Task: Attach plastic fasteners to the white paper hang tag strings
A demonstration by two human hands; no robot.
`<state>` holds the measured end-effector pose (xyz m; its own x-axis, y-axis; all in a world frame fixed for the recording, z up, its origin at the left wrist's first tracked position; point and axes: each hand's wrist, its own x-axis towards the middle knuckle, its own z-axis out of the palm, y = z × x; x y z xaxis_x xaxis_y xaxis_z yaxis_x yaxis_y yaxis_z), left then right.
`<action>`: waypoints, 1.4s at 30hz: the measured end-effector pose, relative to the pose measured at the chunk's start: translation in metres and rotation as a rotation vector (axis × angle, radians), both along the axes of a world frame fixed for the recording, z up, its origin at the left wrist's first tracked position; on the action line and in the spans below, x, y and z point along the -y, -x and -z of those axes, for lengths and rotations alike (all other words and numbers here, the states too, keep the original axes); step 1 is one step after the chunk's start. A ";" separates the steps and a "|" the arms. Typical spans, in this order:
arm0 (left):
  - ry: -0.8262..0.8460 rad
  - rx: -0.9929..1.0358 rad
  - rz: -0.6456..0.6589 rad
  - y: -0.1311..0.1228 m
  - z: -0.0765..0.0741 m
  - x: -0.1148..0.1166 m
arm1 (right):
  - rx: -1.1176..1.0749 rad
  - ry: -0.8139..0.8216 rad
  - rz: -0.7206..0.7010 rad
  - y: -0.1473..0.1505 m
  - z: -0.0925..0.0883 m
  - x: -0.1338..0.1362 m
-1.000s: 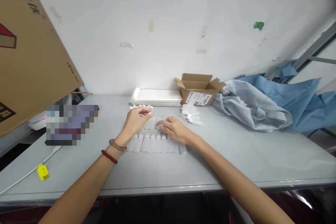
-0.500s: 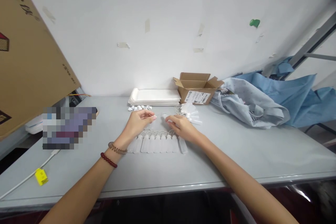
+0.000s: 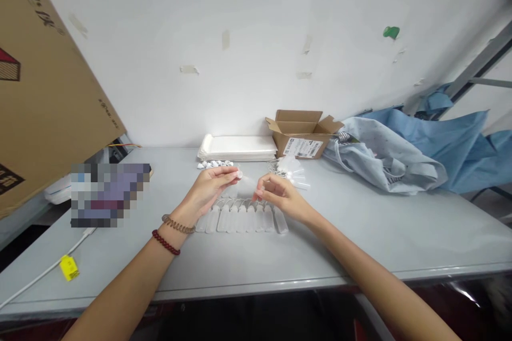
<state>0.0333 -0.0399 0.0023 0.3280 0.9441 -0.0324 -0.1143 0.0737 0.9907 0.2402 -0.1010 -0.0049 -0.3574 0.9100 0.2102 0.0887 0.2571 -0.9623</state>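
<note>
My left hand (image 3: 210, 187) and my right hand (image 3: 277, 194) are raised a little above the grey table (image 3: 360, 240), fingers pinched. Between them they hold a small clear plastic piece (image 3: 247, 184) with a white end at my left fingertips. Below them lies a row of several clear plastic tubes (image 3: 242, 219), side by side. A loose heap of similar clear pieces (image 3: 291, 171) lies just beyond my right hand. Small white caps (image 3: 214, 164) lie beyond my left hand.
A stack of white flat packs (image 3: 239, 147) and an open cardboard box (image 3: 303, 133) stand by the wall. Blue cloth (image 3: 404, 154) is piled at the right. A large cardboard sheet (image 3: 44, 80) leans at the left, with a white cable and yellow tag (image 3: 69, 267) below it.
Both hands have lifted off the row of tubes. They now hold one clear piece between them, above the row.
</note>
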 end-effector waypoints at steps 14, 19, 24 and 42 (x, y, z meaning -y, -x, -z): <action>-0.061 -0.033 0.067 -0.002 -0.007 0.005 | -0.190 0.096 0.013 0.001 -0.001 0.000; -0.054 -0.033 0.070 -0.003 -0.005 0.007 | -0.199 0.116 0.020 0.002 0.000 0.000; -0.093 -0.074 0.040 -0.004 -0.003 0.007 | -0.246 0.155 0.013 0.002 0.001 0.000; -0.107 -0.345 0.126 -0.011 -0.015 0.019 | -0.345 0.250 -0.006 0.002 0.007 -0.004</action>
